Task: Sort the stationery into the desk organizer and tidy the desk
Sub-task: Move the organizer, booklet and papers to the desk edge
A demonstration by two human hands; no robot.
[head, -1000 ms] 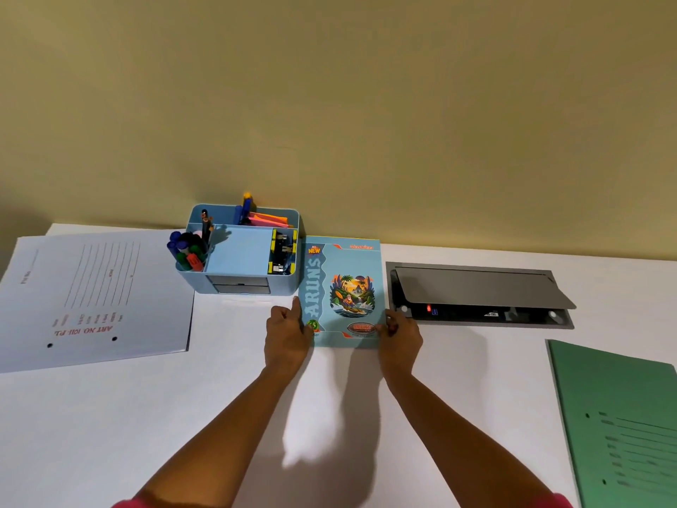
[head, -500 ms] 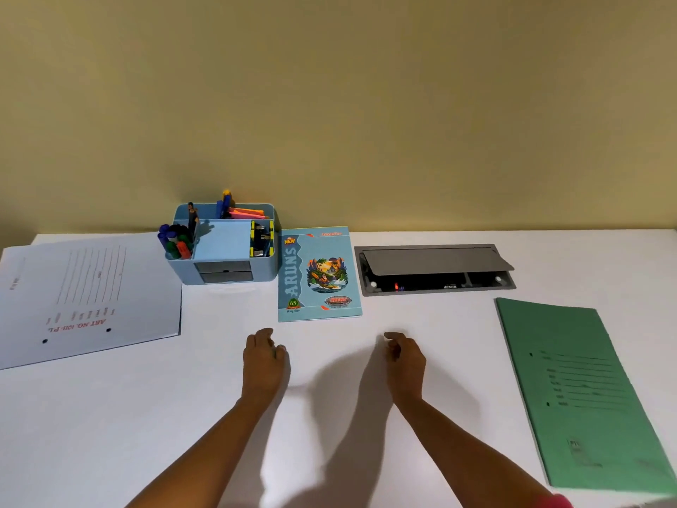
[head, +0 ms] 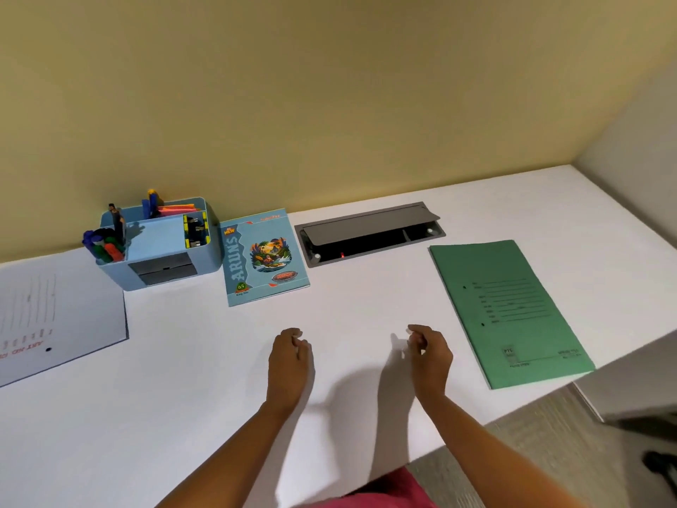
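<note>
Left hand (head: 289, 361) and right hand (head: 430, 357) are held over the near worktop (head: 183, 397), fingers loosely curled, nothing gripped. Notebook (head: 263, 258) is parked just right of the organizer (head: 157, 247), far side.

Bare desk (head: 348, 309) before notebook (head: 264, 256)

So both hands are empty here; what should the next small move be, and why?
Probably the right hand reaches for the green folder to square it up. It and the left hand hover loosely curled, holding nothing. The notebook already lies beside the organizer, while the folder lies askew, one corner at the desk's edge, nearest the right hand.
</note>
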